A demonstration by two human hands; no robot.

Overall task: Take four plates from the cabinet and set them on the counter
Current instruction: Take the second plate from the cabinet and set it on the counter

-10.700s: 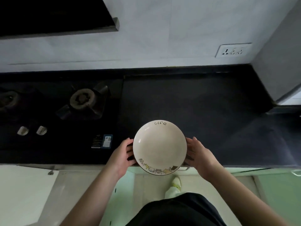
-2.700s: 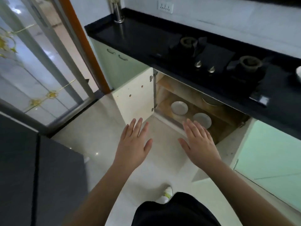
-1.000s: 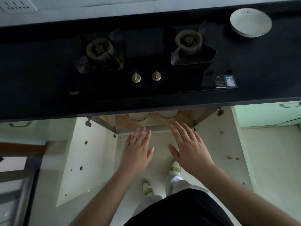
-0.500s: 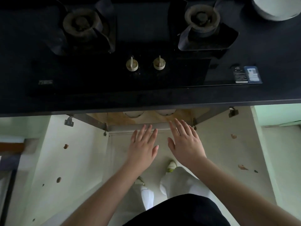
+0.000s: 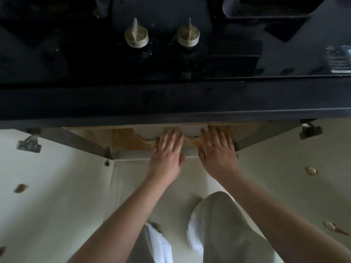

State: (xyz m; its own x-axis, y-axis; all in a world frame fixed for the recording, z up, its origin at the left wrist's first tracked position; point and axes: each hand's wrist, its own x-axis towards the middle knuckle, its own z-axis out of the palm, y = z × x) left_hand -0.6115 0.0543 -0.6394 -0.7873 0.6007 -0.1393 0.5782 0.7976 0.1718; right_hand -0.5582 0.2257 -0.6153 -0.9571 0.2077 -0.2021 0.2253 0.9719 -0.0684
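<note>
Two white plates sit side by side on the wooden shelf [image 5: 125, 138] of the open cabinet under the black counter [image 5: 171, 99]. Only their near edges show: the left plate [image 5: 146, 132] and the right plate [image 5: 190, 132]. My left hand [image 5: 167, 154] stretches flat toward the gap between them, fingers straight, fingertips at the left plate's edge. My right hand [image 5: 217, 151] reaches in flat beside the right plate, fingers straight. Neither hand holds anything. The counter edge hides the rest of the plates.
Both cabinet doors stand open, the left door [image 5: 57, 186] and the right door [image 5: 294, 177]. Two stove knobs [image 5: 136, 36] sit on the black hob above. My knees [image 5: 218, 215] are bent below the hands.
The view has dropped lower and closer to the cabinet. Both hands have moved forward from the cabinet's front edge to the plates on the shelf. The plate on the counter has left the view.
</note>
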